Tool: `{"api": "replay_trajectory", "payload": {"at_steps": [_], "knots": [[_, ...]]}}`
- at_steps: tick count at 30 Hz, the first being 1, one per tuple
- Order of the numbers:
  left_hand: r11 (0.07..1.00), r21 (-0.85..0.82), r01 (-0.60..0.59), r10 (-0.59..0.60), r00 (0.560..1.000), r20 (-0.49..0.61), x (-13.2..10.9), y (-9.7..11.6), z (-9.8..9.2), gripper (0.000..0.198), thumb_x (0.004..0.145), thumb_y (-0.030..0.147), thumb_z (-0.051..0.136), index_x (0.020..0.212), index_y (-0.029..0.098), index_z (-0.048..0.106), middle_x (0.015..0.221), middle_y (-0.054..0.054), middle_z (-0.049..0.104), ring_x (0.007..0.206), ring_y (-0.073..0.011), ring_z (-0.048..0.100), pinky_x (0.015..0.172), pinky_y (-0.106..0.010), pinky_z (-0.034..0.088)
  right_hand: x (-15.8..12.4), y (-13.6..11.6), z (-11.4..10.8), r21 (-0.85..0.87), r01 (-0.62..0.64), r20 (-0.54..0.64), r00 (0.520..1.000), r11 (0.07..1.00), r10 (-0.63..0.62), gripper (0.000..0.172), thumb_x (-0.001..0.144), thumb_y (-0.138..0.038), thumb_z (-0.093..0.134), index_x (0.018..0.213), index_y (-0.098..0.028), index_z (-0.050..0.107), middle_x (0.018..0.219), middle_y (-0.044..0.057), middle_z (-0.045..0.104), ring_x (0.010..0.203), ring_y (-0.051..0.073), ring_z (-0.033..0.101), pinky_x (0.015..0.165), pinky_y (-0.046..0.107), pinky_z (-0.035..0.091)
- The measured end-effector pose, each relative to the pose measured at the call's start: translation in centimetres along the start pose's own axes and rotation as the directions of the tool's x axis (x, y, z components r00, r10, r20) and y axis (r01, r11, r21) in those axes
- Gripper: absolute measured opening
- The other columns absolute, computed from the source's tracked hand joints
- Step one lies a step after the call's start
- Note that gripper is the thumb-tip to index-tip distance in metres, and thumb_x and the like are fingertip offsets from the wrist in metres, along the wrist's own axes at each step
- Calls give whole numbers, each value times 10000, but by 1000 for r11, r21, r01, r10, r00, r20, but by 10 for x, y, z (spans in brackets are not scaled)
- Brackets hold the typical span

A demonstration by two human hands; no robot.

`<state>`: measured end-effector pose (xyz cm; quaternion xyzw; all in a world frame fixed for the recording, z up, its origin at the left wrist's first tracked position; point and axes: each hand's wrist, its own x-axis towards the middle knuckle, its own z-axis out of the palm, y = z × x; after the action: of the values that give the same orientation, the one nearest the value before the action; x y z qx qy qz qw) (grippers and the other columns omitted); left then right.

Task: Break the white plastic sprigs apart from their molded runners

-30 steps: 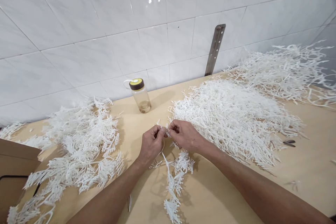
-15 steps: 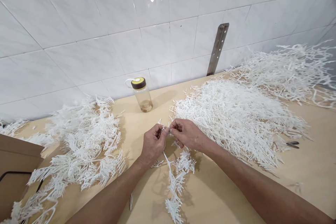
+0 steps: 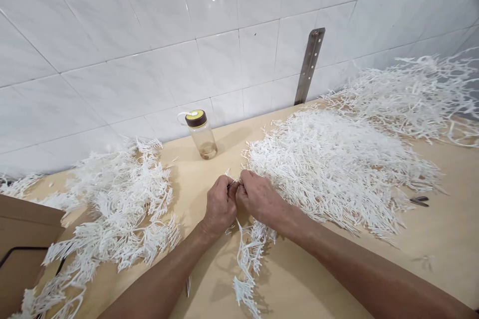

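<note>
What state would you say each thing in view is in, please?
White strand: pinched above, trailing down
Left hand: closed on the strand
Right hand: closed on it too
Bottle: upright, lid on, nearly empty
Left pile: loose, tangled
Near right pile: loose, heaped
Far right pile: loose, tangled
Small dark tool: lying flat
Metal strip: upright, slightly tilted

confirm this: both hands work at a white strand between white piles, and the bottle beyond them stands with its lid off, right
No: the lid is on the bottle, as the head view shows. The rest holds: the left hand and right hand work at a white strand between the left white pile and right white pile, and the bottle stands beyond them.
</note>
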<state>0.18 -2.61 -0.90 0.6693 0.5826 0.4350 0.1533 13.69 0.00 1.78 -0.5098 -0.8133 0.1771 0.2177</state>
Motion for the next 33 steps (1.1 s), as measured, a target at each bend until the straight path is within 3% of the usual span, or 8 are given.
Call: {"api": "replay_trajectory", "payload": {"at_steps": [3, 5, 12, 16, 24, 29, 33], "knots": [[997, -18, 74, -73, 997, 29, -2, 2, 1, 272, 920, 305, 463, 674, 207, 403, 610, 37, 438, 578, -123, 395, 573, -254, 322, 5, 6, -2, -64, -32, -62, 998, 997, 28, 146, 849, -35, 474, 814, -171, 514, 732, 64, 611, 558, 142, 507, 503, 259, 312], [990, -69, 125, -121, 991, 58, -3, 3, 1, 284, 911, 330, 489, 668, 203, 415, 586, 49, 415, 555, -114, 374, 559, -248, 310, 9, 15, -9, -18, -105, -131, 986, 994, 102, 131, 866, -81, 477, 791, -186, 498, 677, 42, 593, 549, 146, 502, 507, 254, 325], [887, -376, 267, -262, 963, 65, 2, -7, 5, 328, 878, 447, 567, 690, 181, 525, 557, 64, 388, 518, -88, 338, 517, -224, 298, 17, 40, -28, 240, -151, -286, 933, 959, 218, 66, 833, -228, 568, 781, -206, 534, 619, -12, 610, 542, 145, 553, 558, 258, 384], [835, -460, 302, -296, 951, 87, 4, -5, 3, 321, 859, 444, 595, 690, 174, 558, 511, 67, 415, 466, -78, 330, 478, -218, 286, 17, 45, -24, 281, -95, -321, 929, 955, 187, 73, 828, -265, 562, 787, -205, 573, 680, 4, 652, 549, 145, 574, 567, 267, 410], [779, -526, 340, -327, 937, 121, 11, -3, 2, 238, 809, 398, 653, 793, 165, 601, 694, -14, 654, 427, -59, 391, 429, -199, 290, 11, 32, -20, 389, -70, -129, 983, 919, 130, 191, 877, -293, 506, 928, -208, 669, 558, -17, 612, 417, 130, 532, 480, 257, 422], [857, -456, 240, -229, 970, 81, 11, -13, 7, 258, 828, 421, 647, 846, 164, 652, 716, -33, 682, 486, -87, 498, 466, -206, 360, 7, 20, -19, 437, -131, 81, 991, 890, 107, 206, 883, -315, 522, 871, -196, 691, 540, -24, 623, 343, 112, 524, 429, 243, 428], [878, -422, 227, -225, 973, 53, 9, -15, 7, 251, 840, 418, 636, 872, 171, 666, 667, 4, 647, 503, -90, 499, 488, -209, 376, 7, 21, -14, 499, -157, 181, 981, 852, 75, 228, 883, -372, 532, 838, -200, 675, 501, -38, 584, 338, 129, 555, 390, 238, 437]]}}
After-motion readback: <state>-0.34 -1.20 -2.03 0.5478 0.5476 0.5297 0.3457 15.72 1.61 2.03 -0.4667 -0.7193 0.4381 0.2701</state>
